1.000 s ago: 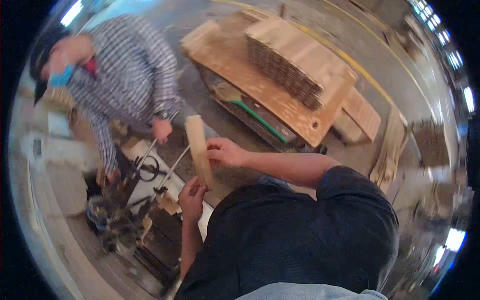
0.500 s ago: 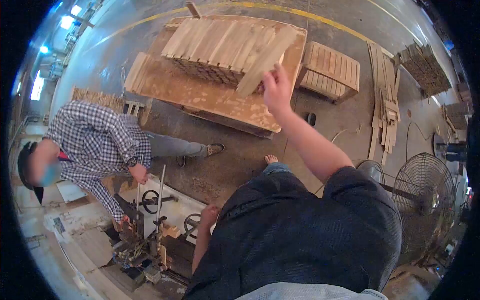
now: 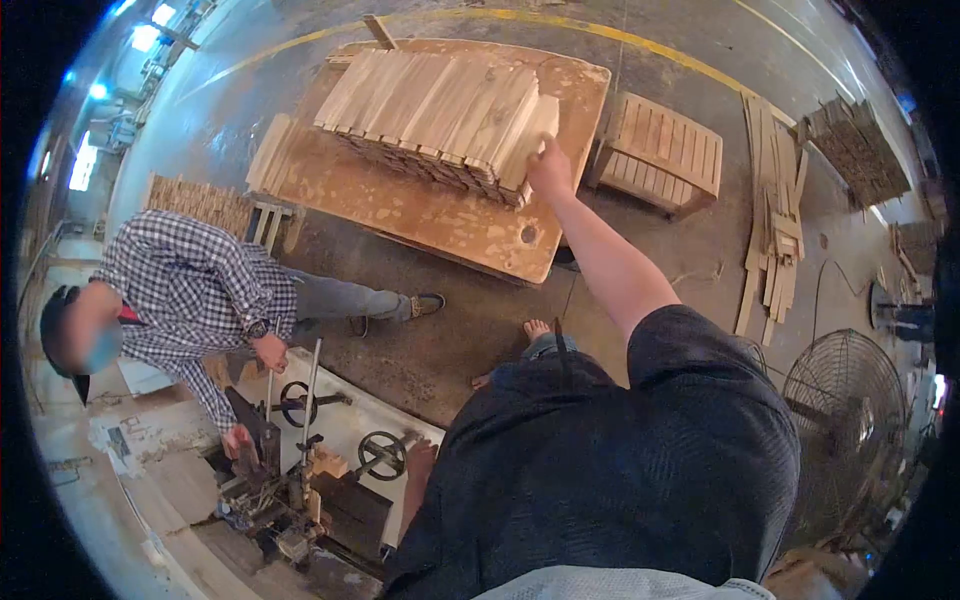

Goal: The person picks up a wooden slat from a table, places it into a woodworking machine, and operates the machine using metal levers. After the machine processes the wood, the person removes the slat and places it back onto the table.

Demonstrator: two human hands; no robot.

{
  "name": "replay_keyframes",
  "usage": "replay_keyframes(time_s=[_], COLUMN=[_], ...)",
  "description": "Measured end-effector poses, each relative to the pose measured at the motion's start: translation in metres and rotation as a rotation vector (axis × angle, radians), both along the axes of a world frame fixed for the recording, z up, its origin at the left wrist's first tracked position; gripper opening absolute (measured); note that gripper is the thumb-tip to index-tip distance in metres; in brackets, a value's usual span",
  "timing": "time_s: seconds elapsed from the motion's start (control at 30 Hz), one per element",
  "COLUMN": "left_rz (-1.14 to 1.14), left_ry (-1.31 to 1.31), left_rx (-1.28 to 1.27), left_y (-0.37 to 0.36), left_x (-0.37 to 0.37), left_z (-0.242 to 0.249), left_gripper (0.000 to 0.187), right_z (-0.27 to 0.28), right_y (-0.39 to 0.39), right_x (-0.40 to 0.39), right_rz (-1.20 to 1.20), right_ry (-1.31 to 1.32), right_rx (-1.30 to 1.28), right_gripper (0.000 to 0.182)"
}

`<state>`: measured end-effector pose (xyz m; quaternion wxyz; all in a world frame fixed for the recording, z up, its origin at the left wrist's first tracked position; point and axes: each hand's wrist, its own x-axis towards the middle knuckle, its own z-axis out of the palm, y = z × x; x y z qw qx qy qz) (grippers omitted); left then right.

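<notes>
My right hand (image 3: 550,168) reaches out to the right end of a neat stack of wooden slats (image 3: 430,105). Its fingers are closed on the edge of an end slat (image 3: 536,128), which lies against the stack. Beneath the stack is a worn brown table (image 3: 400,210). Low beside my body, my left hand (image 3: 421,458) rests at the edge of the pale machine bed, near a black handwheel (image 3: 382,456); its fingers are too small and partly hidden to make out.
On the left, a person in a checked shirt (image 3: 190,270) has both hands at the machine (image 3: 290,500). A slatted wooden piece (image 3: 660,150) stands right of the table. Loose boards (image 3: 770,220) lie farther right, with a large fan (image 3: 845,390) at lower right.
The end slat, earlier slanting across the stack's right side, now lies more in line with the other slats. My right hand has moved onto it. The co-worker's lower hand has shifted slightly left.
</notes>
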<state>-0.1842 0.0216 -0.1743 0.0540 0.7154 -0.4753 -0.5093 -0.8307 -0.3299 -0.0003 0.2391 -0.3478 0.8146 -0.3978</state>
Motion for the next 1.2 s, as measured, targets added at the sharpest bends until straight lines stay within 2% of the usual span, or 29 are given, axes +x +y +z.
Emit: replay_keyframes(time_s=[0.03, 0.1, 0.13, 0.17, 0.2, 0.23, 0.27, 0.33, 0.37, 0.4, 0.43, 0.67, 0.73, 0.8, 0.87, 0.93, 0.97, 1.0, 1.03, 1.07, 1.1, 1.13, 1.2], left_rz=[0.077, 0.063, -0.043, -0.146, -0.134, -0.033, 0.050, 0.226, 0.024, -0.179, -0.181, -0.339, -0.523, -0.815, -0.676, -0.347, -0.176, -0.276, -0.370, -0.471, -0.576, -0.536, -0.660], left_ry=[0.050, 0.002, -0.106, -0.217, -0.219, -0.162, -0.080, 0.071, -0.001, -0.073, -0.072, -0.251, -0.335, -0.501, -0.391, -0.248, -0.181, -0.296, -0.345, -0.401, -0.434, -0.435, -0.427], left_rx=[0.001, -0.019, -0.047, -0.076, -0.072, 0.003, 0.049, 0.137, 0.053, -0.032, -0.031, 0.080, 0.045, -0.072, -0.105, -0.005, 0.024, 0.110, -0.071, -0.248, -0.146, -0.150, -0.109], left_y=[-0.002, -0.018, -0.030, -0.049, -0.044, -0.040, -0.026, 0.000, 0.010, 0.017, 0.024, 0.036, 0.029, 0.013, -0.028, -0.032, -0.033, -0.054, -0.053, -0.051, -0.069, -0.062, -0.056], left_x=[-0.003, -0.022, -0.046, -0.087, -0.087, -0.083, -0.063, -0.027, -0.030, -0.032, -0.026, -0.010, -0.010, -0.016, -0.063, -0.058, -0.055, -0.073, -0.070, -0.065, -0.088, -0.080, -0.064], left_z=[-0.007, 0.014, 0.048, 0.104, 0.102, 0.092, 0.059, -0.001, 0.020, 0.032, 0.025, 0.016, 0.008, -0.007, 0.068, 0.031, 0.012, 0.042, 0.035, 0.026, 0.082, 0.065, 0.035], left_gripper=[0.039, 0.042, 0.043, 0.045, 0.045, 0.045, 0.045, 0.044, 0.043, 0.043, 0.043, 0.031, 0.028, 0.026, 0.031, 0.034, 0.035, 0.035, 0.034, 0.034, 0.035, 0.035, 0.034], right_z=[0.002, 0.005, 0.001, -0.006, -0.011, -0.004, -0.004, -0.001, 0.003, 0.013, 0.018, 0.010, 0.017, 0.013, 0.016, 0.013, -0.019, -0.052, -0.014, -0.015, -0.018, -0.013, -0.004], right_y=[0.004, 0.008, 0.008, 0.007, 0.007, 0.009, 0.011, 0.013, 0.017, 0.024, 0.028, 0.028, 0.033, 0.033, 0.033, 0.032, 0.024, 0.016, 0.025, 0.024, 0.020, 0.020, 0.023], right_x=[0.003, 0.003, 0.004, 0.006, 0.007, 0.006, 0.008, 0.012, 0.016, 0.022, 0.026, 0.037, 0.042, 0.043, 0.045, 0.041, 0.031, 0.021, 0.027, 0.027, 0.024, 0.028, 0.030], right_rz=[-0.019, -0.018, -0.004, -0.047, -0.092, -0.044, -0.037, 0.127, 0.128, 0.216, 0.304, 0.304, 0.307, 0.278, 0.241, 0.235, 0.217, 0.203, 0.248, 0.270, 0.281, 0.317, 0.265], right_ry=[-0.017, -0.055, -0.056, 0.040, 0.135, 0.140, 0.140, 0.374, 0.374, 0.407, 0.439, 0.445, 0.480, 0.463, 0.418, 0.412, 0.375, 0.340, 0.367, 0.354, 0.345, 0.351, 0.358], right_rx=[-0.045, -0.044, -0.042, -0.123, -0.203, -0.136, -0.132, -0.071, -0.070, 0.048, 0.166, 0.148, 0.199, 0.145, 0.091, 0.011, -0.065, -0.142, -0.083, -0.065, -0.046, -0.062, 0.010], right_gripper=[0.056, 0.058, 0.058, 0.060, 0.063, 0.075, 0.075, 0.090, 0.090, 0.095, 0.100, 0.105, 0.095, 0.095, 0.092, 0.089, 0.088, 0.088, 0.088, 0.090, 0.092, 0.092, 0.091])
